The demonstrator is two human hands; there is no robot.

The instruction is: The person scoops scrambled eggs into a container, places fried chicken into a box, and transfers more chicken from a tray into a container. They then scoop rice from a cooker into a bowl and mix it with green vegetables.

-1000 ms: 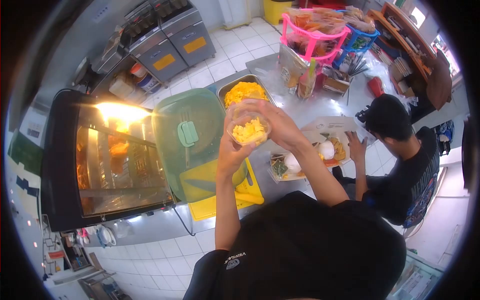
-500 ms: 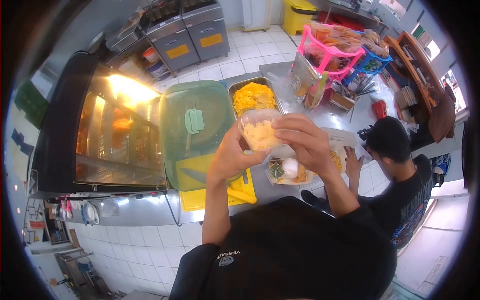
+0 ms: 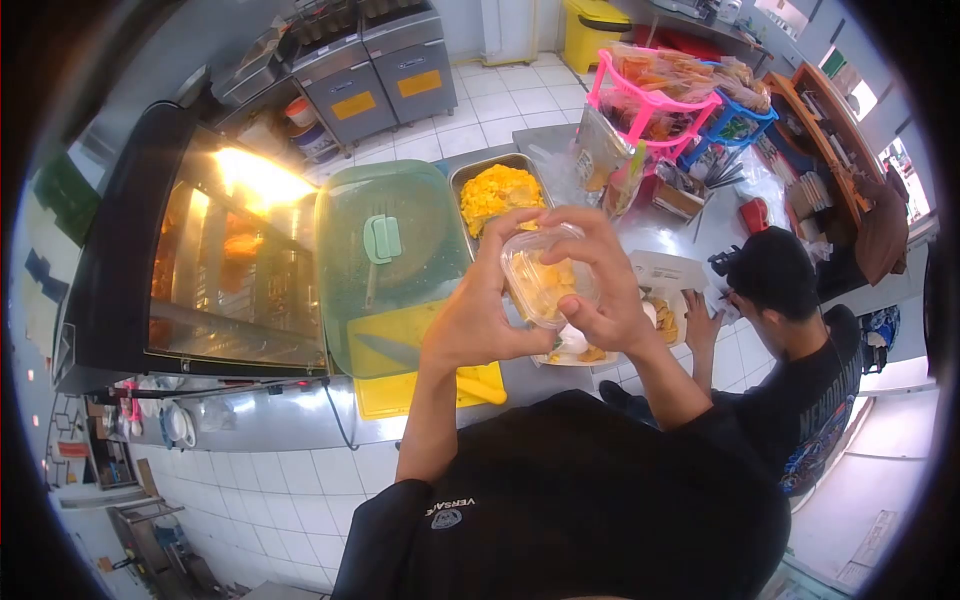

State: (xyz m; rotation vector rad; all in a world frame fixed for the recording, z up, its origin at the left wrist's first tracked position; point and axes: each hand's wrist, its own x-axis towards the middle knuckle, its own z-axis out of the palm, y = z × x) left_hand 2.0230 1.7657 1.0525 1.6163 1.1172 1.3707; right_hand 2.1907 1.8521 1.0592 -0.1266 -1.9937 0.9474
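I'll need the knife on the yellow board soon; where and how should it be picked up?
Probably by its yellow handle, from the right: that end juts past the translucent green plastic, while the blade shows only through it.

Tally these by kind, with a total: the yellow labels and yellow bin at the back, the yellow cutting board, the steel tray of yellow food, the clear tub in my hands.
Yellow rectangular labels: 2
Yellow plastic bin: 1
Flat yellow cutting board: 1
Rectangular steel tray: 1
Clear plastic tub between left hand and right hand: 1
Total: 6
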